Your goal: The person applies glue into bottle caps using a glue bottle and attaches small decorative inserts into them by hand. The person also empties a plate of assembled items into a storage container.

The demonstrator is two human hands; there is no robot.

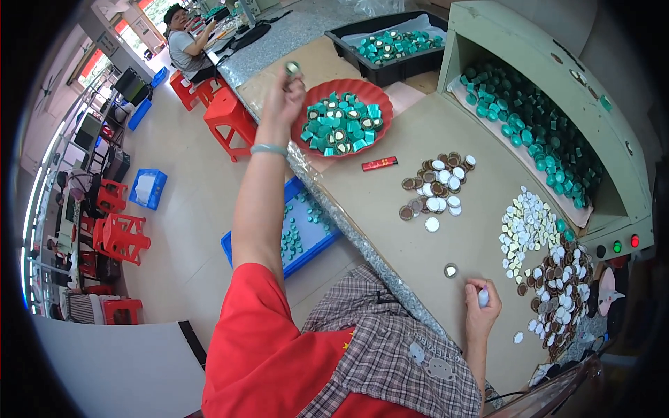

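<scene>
The scene is viewed from the person's own head, through the left of two side-by-side fisheye lenses, aimed down and forward over the worktable, the left hand and the right hand. The red sleeve and checked apron are seen from close above at the near side. The floor at left, the pale cabinet at right and a seated co-worker at far left are also taken in.
</scene>
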